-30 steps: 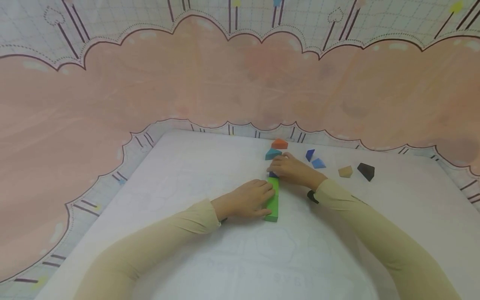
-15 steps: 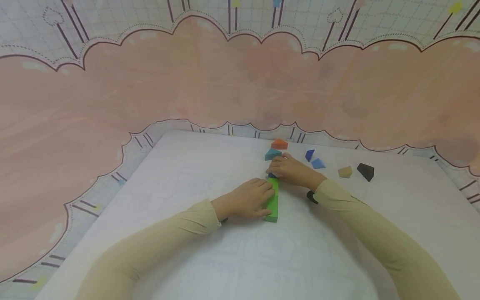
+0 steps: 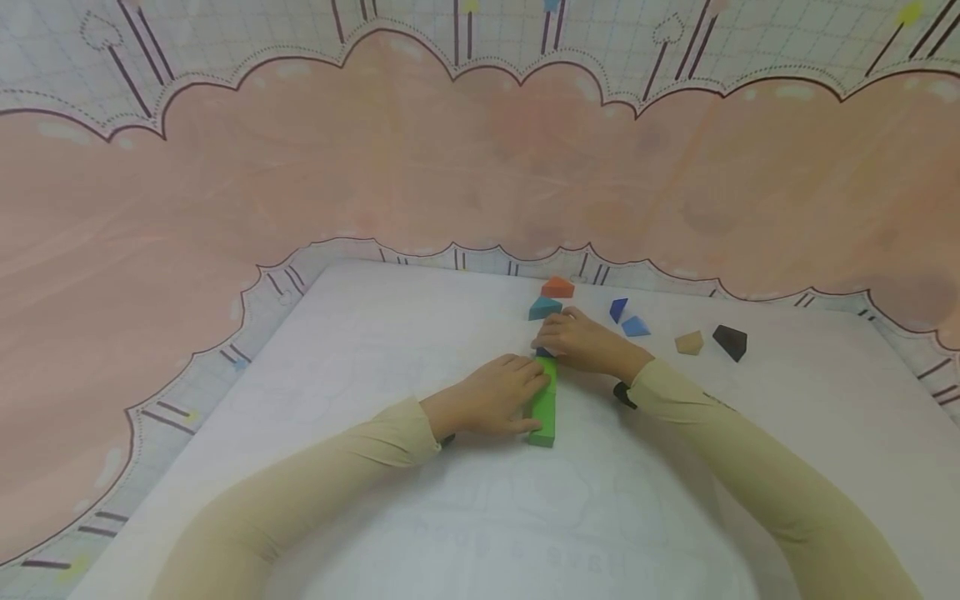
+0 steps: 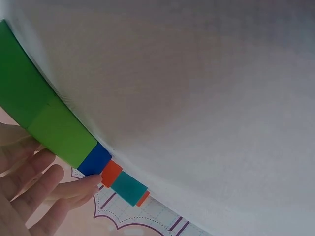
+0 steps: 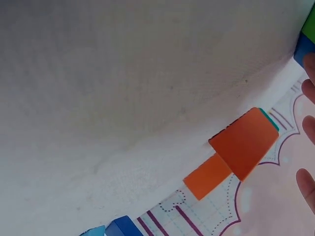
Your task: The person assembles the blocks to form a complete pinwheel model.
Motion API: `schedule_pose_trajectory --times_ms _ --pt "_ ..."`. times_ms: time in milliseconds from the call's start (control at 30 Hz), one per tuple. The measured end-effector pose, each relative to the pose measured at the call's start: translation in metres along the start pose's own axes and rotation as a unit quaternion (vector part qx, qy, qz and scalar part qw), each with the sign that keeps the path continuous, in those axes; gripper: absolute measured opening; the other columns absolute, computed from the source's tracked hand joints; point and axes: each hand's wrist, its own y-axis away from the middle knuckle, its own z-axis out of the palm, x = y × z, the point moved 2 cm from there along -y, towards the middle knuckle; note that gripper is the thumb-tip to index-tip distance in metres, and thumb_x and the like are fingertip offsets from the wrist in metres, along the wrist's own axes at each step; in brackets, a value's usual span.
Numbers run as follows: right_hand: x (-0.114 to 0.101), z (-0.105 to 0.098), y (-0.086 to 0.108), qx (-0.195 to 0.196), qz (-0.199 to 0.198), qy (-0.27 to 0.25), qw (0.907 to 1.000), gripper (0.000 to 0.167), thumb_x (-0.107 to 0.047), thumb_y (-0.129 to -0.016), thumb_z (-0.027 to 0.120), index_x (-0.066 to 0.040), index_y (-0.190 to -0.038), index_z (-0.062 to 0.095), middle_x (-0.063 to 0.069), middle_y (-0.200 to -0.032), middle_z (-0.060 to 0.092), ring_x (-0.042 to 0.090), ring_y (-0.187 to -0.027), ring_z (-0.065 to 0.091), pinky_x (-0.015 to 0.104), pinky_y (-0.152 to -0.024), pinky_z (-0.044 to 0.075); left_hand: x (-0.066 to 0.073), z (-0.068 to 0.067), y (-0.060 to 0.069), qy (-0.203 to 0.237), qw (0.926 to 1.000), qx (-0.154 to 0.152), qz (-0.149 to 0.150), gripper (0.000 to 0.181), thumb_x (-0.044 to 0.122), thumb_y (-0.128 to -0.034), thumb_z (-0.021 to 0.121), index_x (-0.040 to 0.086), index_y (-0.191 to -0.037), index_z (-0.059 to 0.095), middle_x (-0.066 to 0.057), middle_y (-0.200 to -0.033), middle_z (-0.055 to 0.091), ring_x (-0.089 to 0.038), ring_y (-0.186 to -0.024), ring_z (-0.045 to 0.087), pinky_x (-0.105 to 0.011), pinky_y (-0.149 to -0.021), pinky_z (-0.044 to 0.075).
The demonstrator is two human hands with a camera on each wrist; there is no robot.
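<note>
Steady the green blocks (image 3: 545, 417) with slightly spread fingers of the left hand (image 3: 491, 396) while apparently aligning the blue block (image 4: 96, 160) at their far end with the right hand (image 3: 583, 337) (pinching or merely touching, cannot tell), then check alignment before release.

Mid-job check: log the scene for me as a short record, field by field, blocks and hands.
row, near to far: green block, light green block, dark blue block
row contact: end to end
left hand: rests on the green block and light green block
right hand: touches the dark blue block, grip partly hidden
beyond the row: teal block, orange block
apart, to the right: blue piece, light blue piece, tan piece, black piece
surface: white table
</note>
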Motion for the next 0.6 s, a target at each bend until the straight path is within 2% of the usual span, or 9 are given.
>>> schedule_pose_trajectory --times_ms 400,600 --pt "-0.0007 0.0035 0.0006 0.007 -0.006 -0.002 1.0 0.027 -0.012 -0.082 0.071 -0.014 -0.109 0.069 0.0 -0.103 0.07 0.019 -0.104 0.058 0.039 -0.092 0.047 -0.0002 0.0005 0.0002 -0.011 0.9999 0.004 0.003 0.072 0.058 -0.0915 0.044 0.006 -0.141 0.039 -0.008 -0.141 0.045 -0.022 -0.133 0.041 -0.036 -0.112 0.032" --pt "-0.0002 0.0048 0.0016 0.011 -0.005 -0.006 0.9999 0.027 -0.012 -0.082 0.071 -0.013 -0.109 0.069 0.0 -0.103 0.07 0.019 -0.103 0.059 0.039 -0.092 0.047 0.0002 0.0016 -0.0004 -0.008 0.9999 0.007 0.005 0.072 0.058 -0.0915 0.043 0.006 -0.141 0.039 -0.008 -0.141 0.045 -0.022 -0.133 0.041 -0.035 -0.112 0.032"
